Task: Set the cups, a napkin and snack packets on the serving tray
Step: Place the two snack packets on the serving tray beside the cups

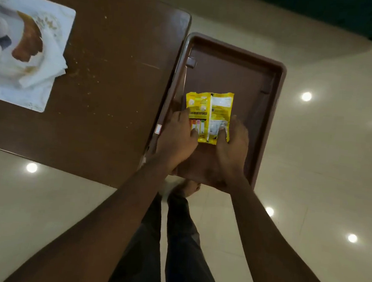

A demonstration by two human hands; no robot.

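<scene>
The fingers (pixel 183 114) of the left hand (pixel 177 138) curl against the left edge of a yellow snack packet (pixel 209 108), with the thumb pressed on its printed face. The right hand (pixel 233 145) mirrors this on the right edge, its thumb on the packet's lower corner, so both hands pinch the near half of the packet between them. The packet is inside the serving tray (pixel 280 86), near the tray's middle and closer to its left wall; it may be lying flat on the tray floor or held just above it, and the view does not settle which. The tray is brown and rectangular with a raised rim, and nothing else is seen in it. Its left rim runs along the right edge of the dark brown table (pixel 119 67), which is scattered with pale crumbs. Well apart, at the table's far left, a folded white napkin (pixel 48 68) lies on a white place mat (pixel 63 17). Below is a glossy cream floor (pixel 324 164).
</scene>
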